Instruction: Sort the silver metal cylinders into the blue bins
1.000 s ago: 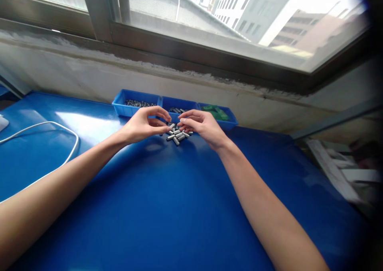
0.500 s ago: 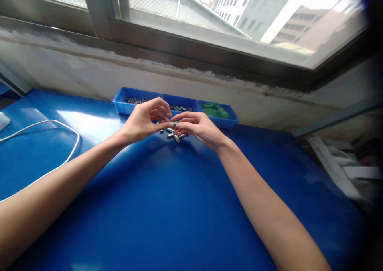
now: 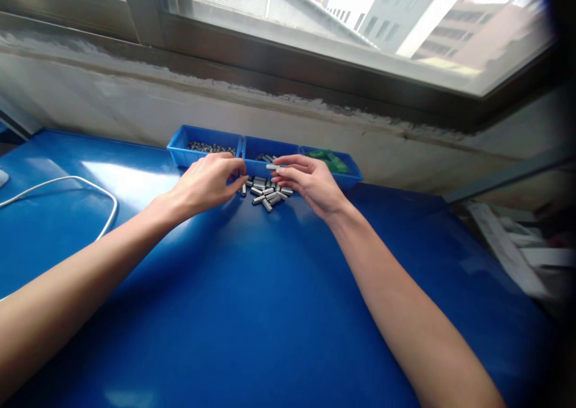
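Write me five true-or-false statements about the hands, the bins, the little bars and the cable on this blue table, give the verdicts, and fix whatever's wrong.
1. The right hand holds a small pale bar. True.
2. The green items lie in the leftmost bin. False: they are in the rightmost bin.
3. Three blue bins stand in a row by the wall. True.
4. The white cable lies on the right side of the table. False: it lies on the left side.
5. A loose pile of small bars lies on the table, in front of the bins. True.
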A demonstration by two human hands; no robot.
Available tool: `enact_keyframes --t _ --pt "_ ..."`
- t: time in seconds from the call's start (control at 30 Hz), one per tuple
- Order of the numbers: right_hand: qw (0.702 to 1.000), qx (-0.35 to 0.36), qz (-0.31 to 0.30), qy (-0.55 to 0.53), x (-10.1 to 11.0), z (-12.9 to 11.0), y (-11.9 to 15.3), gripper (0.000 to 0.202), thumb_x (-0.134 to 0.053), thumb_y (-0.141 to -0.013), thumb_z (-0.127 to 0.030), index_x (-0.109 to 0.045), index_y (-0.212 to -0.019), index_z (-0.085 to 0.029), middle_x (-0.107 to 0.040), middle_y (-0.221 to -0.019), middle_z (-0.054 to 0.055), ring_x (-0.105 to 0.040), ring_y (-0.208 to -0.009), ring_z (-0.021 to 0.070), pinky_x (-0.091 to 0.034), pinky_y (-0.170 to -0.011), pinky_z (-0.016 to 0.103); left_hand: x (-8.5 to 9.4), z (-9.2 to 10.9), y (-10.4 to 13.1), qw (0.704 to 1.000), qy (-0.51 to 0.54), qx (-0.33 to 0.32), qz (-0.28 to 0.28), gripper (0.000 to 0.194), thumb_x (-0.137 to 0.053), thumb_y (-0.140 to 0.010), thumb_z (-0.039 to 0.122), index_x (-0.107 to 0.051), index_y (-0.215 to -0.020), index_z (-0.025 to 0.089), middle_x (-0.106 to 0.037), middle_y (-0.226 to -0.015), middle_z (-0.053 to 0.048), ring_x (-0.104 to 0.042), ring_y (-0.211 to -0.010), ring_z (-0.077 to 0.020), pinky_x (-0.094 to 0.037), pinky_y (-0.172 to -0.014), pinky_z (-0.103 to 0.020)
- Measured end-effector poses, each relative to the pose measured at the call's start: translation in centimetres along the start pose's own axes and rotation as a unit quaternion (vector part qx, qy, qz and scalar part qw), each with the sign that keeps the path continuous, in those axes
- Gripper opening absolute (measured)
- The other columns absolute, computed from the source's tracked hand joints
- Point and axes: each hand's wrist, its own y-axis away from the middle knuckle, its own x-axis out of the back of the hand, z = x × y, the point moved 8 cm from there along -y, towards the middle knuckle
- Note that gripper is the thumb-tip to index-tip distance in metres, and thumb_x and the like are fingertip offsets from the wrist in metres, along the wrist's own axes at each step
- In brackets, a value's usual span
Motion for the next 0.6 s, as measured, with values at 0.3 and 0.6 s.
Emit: enact_keyframes --t 0.3,0.6 --pt "0.998 0.015 0.067 -0.006 0.9 -0.5 0.0 0.036 -0.076 -0.074 -0.022 -0.071 -0.11 -0.024 -0.075 -0.113 0.006 -0.072 -0.099 0.0187 -0.057 -0.094 0.036 -1.5 -1.2 0.2 0.996 -0.031 -0.018 -0.077 0.025 -0.067 -0.078 0.028 -0.078 -0.099 0.02 -0.075 -0.089 -0.009 -0.069 -0.08 -0.0258 -0.054 -0.074 -0.033" --pt "0.999 0.019 0.038 0.022 0.1 -0.5 0.2 0.023 -0.073 -0.078 -0.026 -0.074 -0.1 -0.02 -0.077 -0.105 0.006 -0.073 -0.092 0.0186 -0.057 -0.084 0.034 -1.6 -0.6 0.2 0.994 -0.052 -0.002 -0.101 0.023 -0.061 -0.082 0.026 -0.077 -0.097 0.018 -0.073 -0.091 -0.009 -0.068 -0.082 -0.0248 -0.054 -0.076 -0.035"
